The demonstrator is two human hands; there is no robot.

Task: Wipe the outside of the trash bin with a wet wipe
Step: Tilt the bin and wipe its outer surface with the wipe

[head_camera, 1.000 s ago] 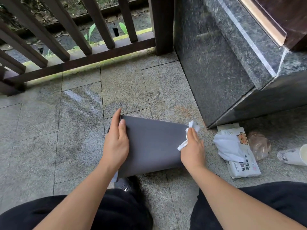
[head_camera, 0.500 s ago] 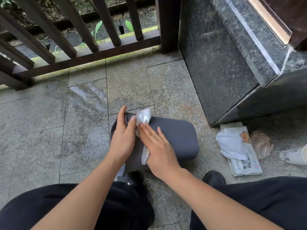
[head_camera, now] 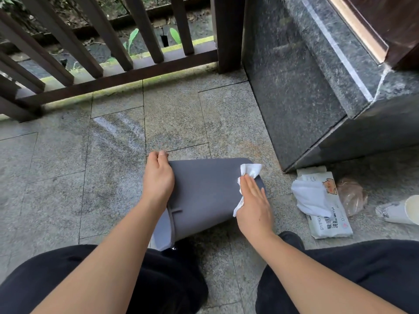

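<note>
A person crouched on a stone-tiled balcony wipes a grey trash bin (head_camera: 204, 191) laid on its side between their knees.

The left hand (head_camera: 158, 177) grips the bin's left edge, fingers curled over the far side, steadying it on the granite floor tiles (head_camera: 68, 177). The right hand (head_camera: 254, 200), fingers straight and flat, presses a crumpled white wet wipe (head_camera: 248, 175) against the bin's right side, near its far corner. Just to the right, a pack of wet wipes (head_camera: 328, 225) lies on the floor with a loose sheet spilling across its top, touching a crumpled brownish plastic bag (head_camera: 352, 196); a paper cup (head_camera: 401, 213) lies on its side beyond. A dark wooden railing (head_camera: 113, 71) and polished dark stone block (head_camera: 294, 87) border the spot.
</note>
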